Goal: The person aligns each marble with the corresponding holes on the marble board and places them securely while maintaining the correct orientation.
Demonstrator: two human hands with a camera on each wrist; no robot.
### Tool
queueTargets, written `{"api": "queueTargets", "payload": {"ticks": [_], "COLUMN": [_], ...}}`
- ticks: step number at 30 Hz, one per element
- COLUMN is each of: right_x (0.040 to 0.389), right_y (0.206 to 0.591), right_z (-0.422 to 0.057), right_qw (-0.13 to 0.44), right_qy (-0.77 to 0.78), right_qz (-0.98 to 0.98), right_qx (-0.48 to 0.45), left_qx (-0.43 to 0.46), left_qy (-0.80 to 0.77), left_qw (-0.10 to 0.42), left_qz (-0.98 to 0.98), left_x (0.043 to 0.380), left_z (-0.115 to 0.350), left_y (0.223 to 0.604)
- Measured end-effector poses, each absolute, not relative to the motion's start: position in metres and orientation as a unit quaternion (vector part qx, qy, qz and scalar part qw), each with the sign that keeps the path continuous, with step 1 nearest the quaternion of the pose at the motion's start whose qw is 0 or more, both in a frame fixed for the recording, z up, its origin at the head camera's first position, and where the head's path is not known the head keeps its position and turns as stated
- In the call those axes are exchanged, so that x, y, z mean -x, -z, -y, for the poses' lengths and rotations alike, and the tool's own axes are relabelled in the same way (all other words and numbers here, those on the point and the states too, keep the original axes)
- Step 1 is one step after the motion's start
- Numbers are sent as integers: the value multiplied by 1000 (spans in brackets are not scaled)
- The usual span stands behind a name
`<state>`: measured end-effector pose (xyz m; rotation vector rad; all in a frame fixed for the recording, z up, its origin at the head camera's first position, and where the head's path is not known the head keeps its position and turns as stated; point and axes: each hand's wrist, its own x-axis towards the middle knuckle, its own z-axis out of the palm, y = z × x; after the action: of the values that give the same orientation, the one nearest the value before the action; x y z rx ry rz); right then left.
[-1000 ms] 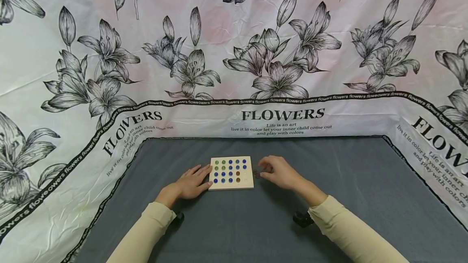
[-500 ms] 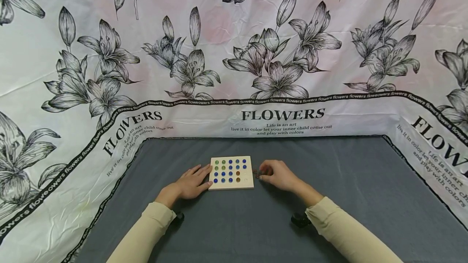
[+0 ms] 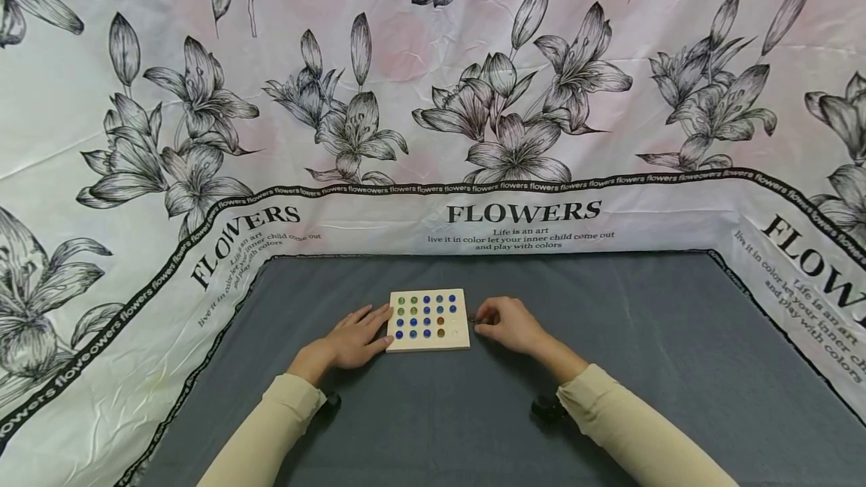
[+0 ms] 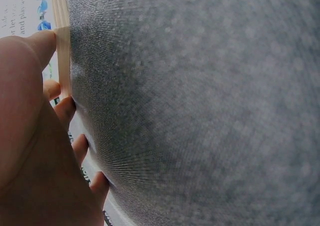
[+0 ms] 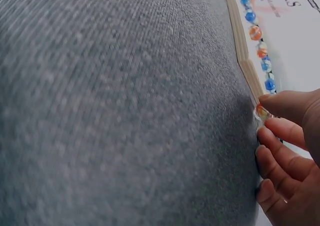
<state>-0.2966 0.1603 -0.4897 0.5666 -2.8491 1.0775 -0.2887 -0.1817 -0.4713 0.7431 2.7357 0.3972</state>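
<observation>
A pale wooden board [image 3: 461,340] lies on the grey cloth, with rows of glass marbles [image 3: 426,311] in green, blue and orange-brown set in it. Toward its lower right, some hollows hold no marble. Along the left edge rests my left hand [image 3: 352,340], fingers spread, the thumb [image 4: 46,43] on the rim. Just beyond the right edge is my right hand [image 3: 510,324]. In the right wrist view its thumb and index finger pinch a clear marble with an orange swirl [image 5: 262,112], low by the cloth. The fingers partly hide other small marbles there.
Grey cloth [image 3: 433,419] covers the table around the board. Behind and at both sides hangs a white sheet [image 3: 379,224] printed with lilies and lettering. A dark wrist device [image 3: 549,408] shows under the right sleeve.
My right hand has moved slightly left and down to the marbles beside the board, and its thumb and index finger have closed together. The left hand and the board have stayed put.
</observation>
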Motion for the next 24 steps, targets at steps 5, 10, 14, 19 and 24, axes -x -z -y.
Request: {"api": "queueTargets", "payload": {"ticks": [5, 10, 14, 19, 24], "right_x": [295, 294, 294, 294, 294], "right_y": [487, 485, 485, 486, 486], "right_z": [-156, -155, -156, -159, -163], "right_qw": [17, 15, 12, 6, -2], "right_qy": [-336, -329, -328, -350, -374], "right_qz": [928, 932, 932, 922, 910], "right_qx": [-158, -152, -156, -168, -178], "left_qx": [-261, -263, -262, -256, -254], "left_qy": [-138, -138, -136, -136, -132], "left_qw": [135, 135, 136, 139, 139], "left_qz": [-946, -945, -946, -947, -948], "left_x": [289, 290, 290, 289, 288], "left_z": [181, 181, 181, 181, 181], "left_y": [471, 471, 472, 471, 471]}}
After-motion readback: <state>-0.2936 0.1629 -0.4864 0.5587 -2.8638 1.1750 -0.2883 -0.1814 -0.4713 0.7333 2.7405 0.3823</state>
